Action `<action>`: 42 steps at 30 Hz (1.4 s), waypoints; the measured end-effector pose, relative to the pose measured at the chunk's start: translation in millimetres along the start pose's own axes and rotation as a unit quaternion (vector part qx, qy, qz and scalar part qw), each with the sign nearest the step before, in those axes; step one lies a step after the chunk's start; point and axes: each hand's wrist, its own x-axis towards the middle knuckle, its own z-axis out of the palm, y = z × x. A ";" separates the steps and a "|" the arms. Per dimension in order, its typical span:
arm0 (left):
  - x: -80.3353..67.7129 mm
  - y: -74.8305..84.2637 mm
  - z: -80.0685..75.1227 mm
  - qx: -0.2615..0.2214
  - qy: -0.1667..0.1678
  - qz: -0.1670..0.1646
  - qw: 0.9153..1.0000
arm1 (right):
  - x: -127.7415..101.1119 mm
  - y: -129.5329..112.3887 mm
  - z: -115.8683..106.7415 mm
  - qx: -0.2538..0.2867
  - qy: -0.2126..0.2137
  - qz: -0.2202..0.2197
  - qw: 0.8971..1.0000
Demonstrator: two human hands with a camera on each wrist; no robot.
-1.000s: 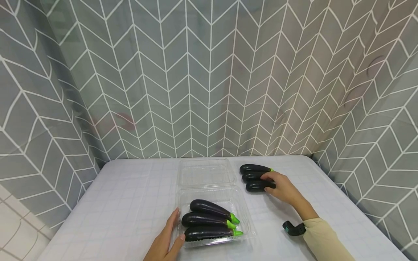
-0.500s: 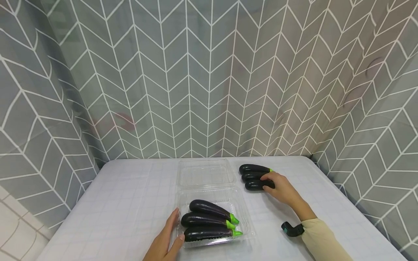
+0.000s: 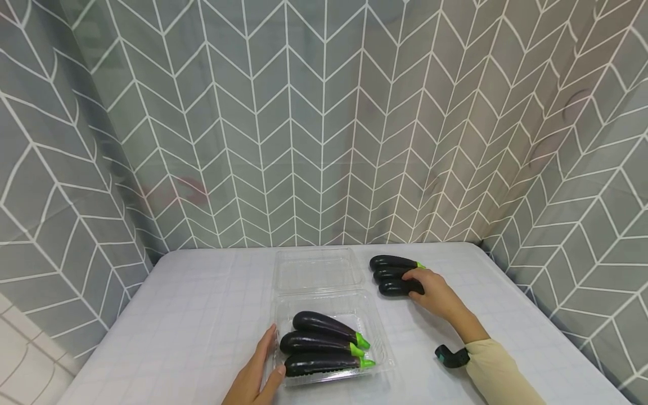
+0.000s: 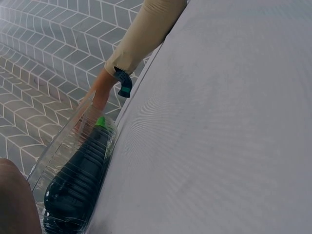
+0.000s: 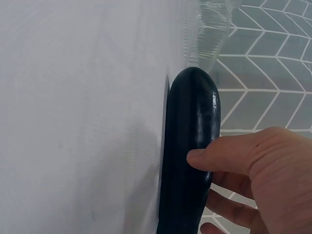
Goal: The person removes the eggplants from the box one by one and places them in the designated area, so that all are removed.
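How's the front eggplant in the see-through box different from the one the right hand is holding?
The front boxed eggplant lies in the clear box; the held eggplant is on the table.
The boxed one shows its green tip; the held one's stem end is hidden by the right hand in the head view.
Both are dark, shiny, long and lying on their sides.

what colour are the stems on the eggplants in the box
Bright green stems, clearest in the head view.
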 end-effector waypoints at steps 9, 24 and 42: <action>0.2 0.9 -0.2 0.004 0.001 0.002 1.000 | -0.6 -1.2 -1.0 -0.014 0.002 -0.006 1.000; 0.3 0.5 1.1 0.005 0.005 0.009 1.000 | -1.3 -4.0 -2.9 -0.021 0.006 -0.001 1.000; -0.9 1.0 0.3 -0.002 -0.001 0.002 1.000 | 1.9 -15.7 -9.1 -0.002 -0.001 -0.021 1.000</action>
